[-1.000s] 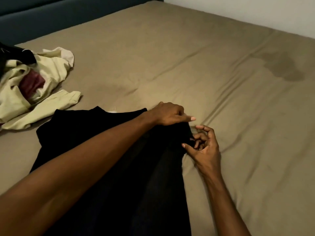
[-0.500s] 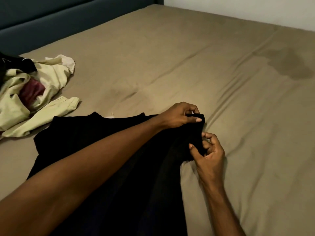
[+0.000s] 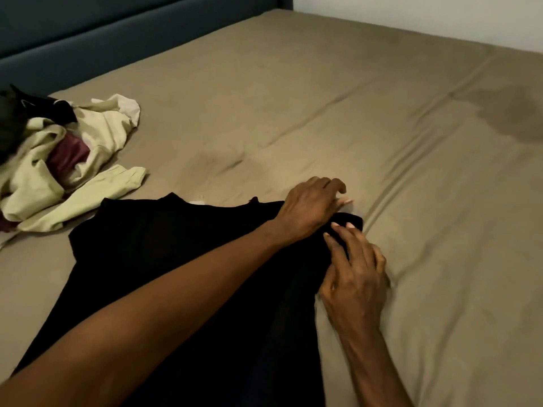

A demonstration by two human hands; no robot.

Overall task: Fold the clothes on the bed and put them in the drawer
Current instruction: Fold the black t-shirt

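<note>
A black garment [image 3: 176,259] lies spread flat on the tan bed sheet [image 3: 293,98], reaching toward me. My left hand [image 3: 311,207] crosses over it and rests on its far right corner with loosely bent fingers, the fingertips touching the sheet. Just below, my right hand [image 3: 355,271] presses the same corner with straight fingers laid on the black cloth. Neither hand is gripping the cloth. A heap of unfolded clothes [image 3: 73,160], pale yellow-green with a maroon piece and a dark one, sits at the left. No drawer is in view.
A dark blue headboard [image 3: 117,33] runs along the back left. A white wall [image 3: 440,13] borders the bed's far right side. A darker patch [image 3: 511,113] marks the sheet at the right.
Both hands were pinching and lifting the black garment's corner. That corner is now laid down on the bed, with my fingers opened and flattened over it.
</note>
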